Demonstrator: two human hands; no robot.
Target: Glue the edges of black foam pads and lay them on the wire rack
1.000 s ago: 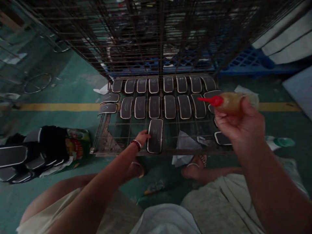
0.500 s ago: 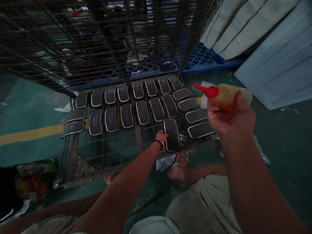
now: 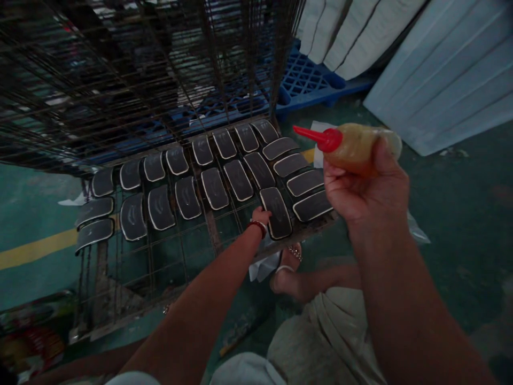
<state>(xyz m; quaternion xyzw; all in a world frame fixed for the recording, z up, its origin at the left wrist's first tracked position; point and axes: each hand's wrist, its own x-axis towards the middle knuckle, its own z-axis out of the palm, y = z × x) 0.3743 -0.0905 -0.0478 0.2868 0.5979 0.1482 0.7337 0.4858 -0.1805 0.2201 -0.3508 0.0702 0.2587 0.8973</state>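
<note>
My left hand (image 3: pixel 261 215), with a beaded bracelet at the wrist, has its fingers closed at the left edge of a dark curved pad (image 3: pixel 277 214) with a pale rim. That pad lies at the front of a wire rack (image 3: pixel 184 256); the fingertips are partly hidden. Raised above the rack's right side, my right hand (image 3: pixel 366 187) is wrapped round a squeeze bottle (image 3: pixel 355 144) of amber liquid. Its red nozzle (image 3: pixel 316 136) points left, away from the pads. Several similar dark pads (image 3: pixel 214 188) lie in rows behind and beside the held one.
A tall wire cage (image 3: pixel 160 69) rises behind the pads. Beyond it are a blue plastic pallet (image 3: pixel 308 80), stacked white bundles (image 3: pixel 360 37) and a pale ribbed panel (image 3: pixel 444 75). A dark bag with coloured print (image 3: pixel 36 331) sits at lower left.
The view has turned, so the rack appears farther left and tilted. My left hand and its pad sit slightly closer to the neighbouring pads. My right hand still holds the bottle aloft.
</note>
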